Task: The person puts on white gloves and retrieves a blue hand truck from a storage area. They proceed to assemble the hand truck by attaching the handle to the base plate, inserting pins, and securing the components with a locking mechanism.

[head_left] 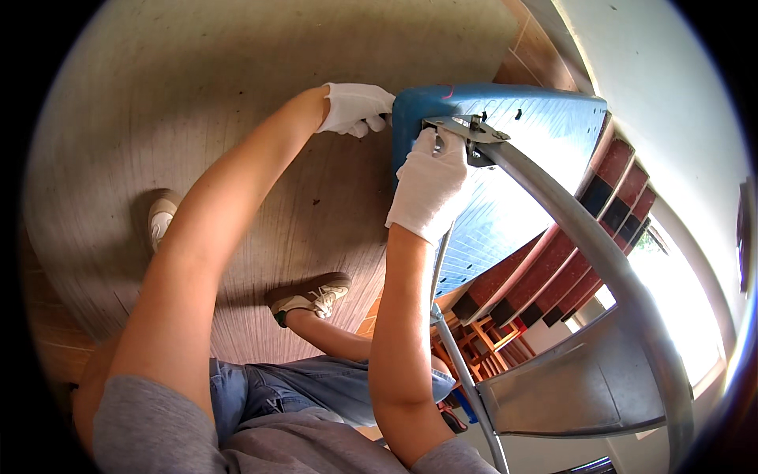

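A blue panel [505, 186] with rounded corners and small dark holes stands tilted at the centre right. Near its upper left corner sits a metal bracket [462, 126] with a bolt, from which a thick bent grey metal tube [580, 209] runs down to the right. My right hand [430, 186], in a white glove, is closed with its fingers pinching at the bracket's edge. My left hand [357, 109], also gloved in white, has bent fingers at the panel's left edge; their tips are partly hidden there.
A grey sheet-metal crosspiece [580, 383] joins the tubes at lower right. Stairs with red-brown steps [529, 272] and wooden chairs [482, 344] stand behind the panel. My feet rest on a wood-patterned surface [260, 166]. A white wall [671, 103] is at the right.
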The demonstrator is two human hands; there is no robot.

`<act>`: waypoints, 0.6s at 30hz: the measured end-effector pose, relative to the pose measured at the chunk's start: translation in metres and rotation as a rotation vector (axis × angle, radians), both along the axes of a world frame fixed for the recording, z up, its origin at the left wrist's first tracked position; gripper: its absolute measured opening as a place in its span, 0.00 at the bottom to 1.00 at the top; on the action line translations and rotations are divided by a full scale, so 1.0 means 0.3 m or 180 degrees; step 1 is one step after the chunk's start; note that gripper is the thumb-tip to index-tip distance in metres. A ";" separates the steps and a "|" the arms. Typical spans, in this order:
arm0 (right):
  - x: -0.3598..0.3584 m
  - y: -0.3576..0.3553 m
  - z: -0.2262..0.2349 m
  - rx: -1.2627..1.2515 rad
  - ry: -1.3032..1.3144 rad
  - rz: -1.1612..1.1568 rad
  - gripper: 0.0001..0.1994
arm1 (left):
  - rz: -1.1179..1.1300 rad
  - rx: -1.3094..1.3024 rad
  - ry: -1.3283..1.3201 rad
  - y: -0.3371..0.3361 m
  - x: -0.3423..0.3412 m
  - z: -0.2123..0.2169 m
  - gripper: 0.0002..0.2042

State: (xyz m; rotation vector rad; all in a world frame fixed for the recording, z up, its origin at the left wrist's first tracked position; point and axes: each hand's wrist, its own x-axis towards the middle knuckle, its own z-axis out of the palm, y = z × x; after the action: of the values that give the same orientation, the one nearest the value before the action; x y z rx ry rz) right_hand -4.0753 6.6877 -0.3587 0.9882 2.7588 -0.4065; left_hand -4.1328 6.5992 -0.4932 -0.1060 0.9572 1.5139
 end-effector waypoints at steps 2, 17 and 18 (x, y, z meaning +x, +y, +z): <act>0.000 0.006 -0.008 -0.0005 0.0024 -0.0003 0.12 | 0.0043 0.0080 -0.0150 -0.002 -0.008 -0.006 0.13; 0.004 0.028 -0.019 0.0013 0.0567 -0.0010 0.14 | 0.0715 0.0348 -0.0509 0.017 0.056 0.040 0.05; 0.007 0.030 -0.013 -0.0023 0.0586 0.0023 0.14 | 0.0545 0.0175 -0.0600 0.020 0.041 0.041 0.06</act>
State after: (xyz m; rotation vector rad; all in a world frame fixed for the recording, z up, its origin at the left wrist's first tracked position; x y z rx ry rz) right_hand -4.0731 6.6967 -0.3627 0.9847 2.9198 -0.5310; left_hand -4.1206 6.6051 -0.4808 -0.2924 0.7705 1.6539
